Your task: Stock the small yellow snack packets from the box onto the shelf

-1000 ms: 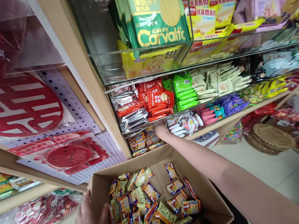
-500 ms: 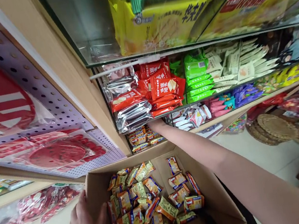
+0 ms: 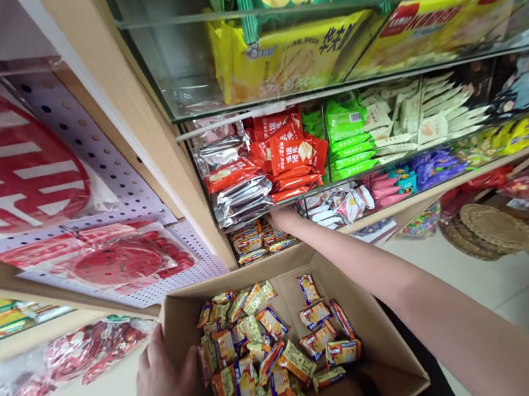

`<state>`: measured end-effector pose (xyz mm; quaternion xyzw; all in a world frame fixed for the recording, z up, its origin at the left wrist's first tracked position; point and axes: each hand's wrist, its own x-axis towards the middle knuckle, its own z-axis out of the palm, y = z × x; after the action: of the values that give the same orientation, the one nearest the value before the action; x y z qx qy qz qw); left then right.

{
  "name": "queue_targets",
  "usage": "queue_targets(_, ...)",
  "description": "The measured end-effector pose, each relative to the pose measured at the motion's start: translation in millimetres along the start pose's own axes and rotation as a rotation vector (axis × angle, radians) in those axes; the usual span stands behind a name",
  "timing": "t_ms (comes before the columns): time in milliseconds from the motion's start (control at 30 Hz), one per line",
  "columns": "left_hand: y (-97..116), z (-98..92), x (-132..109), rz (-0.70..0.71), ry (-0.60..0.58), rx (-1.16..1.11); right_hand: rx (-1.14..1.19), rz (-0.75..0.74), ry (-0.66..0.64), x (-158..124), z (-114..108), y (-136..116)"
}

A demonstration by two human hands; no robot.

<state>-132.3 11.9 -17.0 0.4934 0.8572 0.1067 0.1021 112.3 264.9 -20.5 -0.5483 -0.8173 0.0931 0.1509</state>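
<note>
My left hand [image 3: 166, 383] grips the left wall of an open cardboard box [image 3: 399, 365], with the thumb inside it. Loose small snack packets [image 3: 245, 384] in orange, gold and blue wrappers lie in the box. My right arm stretches over the box to the lowest shelf compartment. There my right hand [image 3: 284, 219] is partly under the shelf above, beside rows of matching packets [image 3: 250, 241]. Its fingers are hidden, so whether it holds a packet does not show.
Above my right hand are red snack packs [image 3: 294, 156] and silver packs [image 3: 244, 199] on a glass shelf [image 3: 324, 188]. A wooden upright [image 3: 168, 140] stands left of the shelves. Round woven trays [image 3: 495, 227] are at the right, near the floor.
The view has shifted slightly, so the shelves and box sit a little further right. My left hand stays on the box and my right hand remains in the lowest compartment.
</note>
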Motion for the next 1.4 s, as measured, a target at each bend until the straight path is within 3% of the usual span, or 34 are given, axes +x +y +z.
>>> queue_targets(67,0.2,-0.5,-2.1,0.005,0.004,0.002,0.002,-0.064,0.047,-30.7,-12.0,-7.3)
queue_targets(167,-0.8,0.4,-3.7,0.026,0.012,0.005,0.057,-0.354,0.113,-93.7,-16.3,-23.7)
queue_targets(200,-1.3,0.9,-4.0,0.034,0.016,0.009,0.078,-0.466,0.06,-115.2,-11.6,-29.6)
queue_targets(267,-2.2,1.4,-4.5,0.051,0.021,0.015,0.081,-0.586,-0.182,-151.5,7.6,-39.8)
queue_targets(367,-2.8,1.3,-6.1,0.07,0.03,0.007,-0.015,-0.487,-0.634,-182.3,51.4,-48.1)
queue_targets(433,-3.1,1.4,-7.4,0.077,0.038,-0.009,-0.059,-0.418,-0.821,-191.1,79.9,-50.2)
queue_targets(567,-5.3,3.2,-8.0,0.054,0.026,-0.045,-0.058,-0.304,-0.927,-200.5,112.2,-52.8)
queue_targets(667,-6.8,2.2,-8.7,0.075,0.044,-0.057,0.008,-0.176,-0.938,-199.2,105.9,-53.1)
queue_targets(767,-1.8,-1.8,-17.0,0.167,0.212,-0.067,0.097,-0.079,-0.825,-188.6,75.6,-51.7)
queue_targets(833,8.1,-2.2,-28.0,0.322,0.305,-0.162,0.333,-0.036,-0.629,-182.6,49.5,-52.3)
queue_targets(867,15.0,-0.7,-34.4,0.386,0.29,-0.267,0.515,-0.002,-0.527,-181.5,37.1,-53.9)
queue_targets(933,31.1,5.9,-47.0,0.388,0.105,-0.563,0.916,0.091,-0.384,-184.1,16.5,-60.4)
queue_targets(1000,47.1,14.4,-56.5,0.243,-0.186,-0.852,1.238,0.179,-0.346,-192.1,3.4,-69.9)
queue_targets(1067,59.8,20.9,-62.2,0.12,-0.382,-1.058,1.39,0.217,-0.315,-201.9,-2.3,-79.7)
queue_targets(1133,67.9,22.9,-65.2,0.064,-0.411,-1.184,1.43,0.247,-0.219,-209.9,-2.7,-87.2)
queue_targets(1200,72.6,21.4,-67.2,0.039,-0.353,-1.246,1.422,0.303,-0.048,-214.3,-0.6,-91.6)
queue_targets(1300,77.3,18.2,-70.8,0.043,-0.252,-1.207,1.333,0.34,0.174,-215.8,2.9,-94.6)
queue_targets(1400,80.2,18.2,-74.1,0.105,-0.109,-1.106,1.179,0.295,0.278,-216.4,5.0,-96.8)
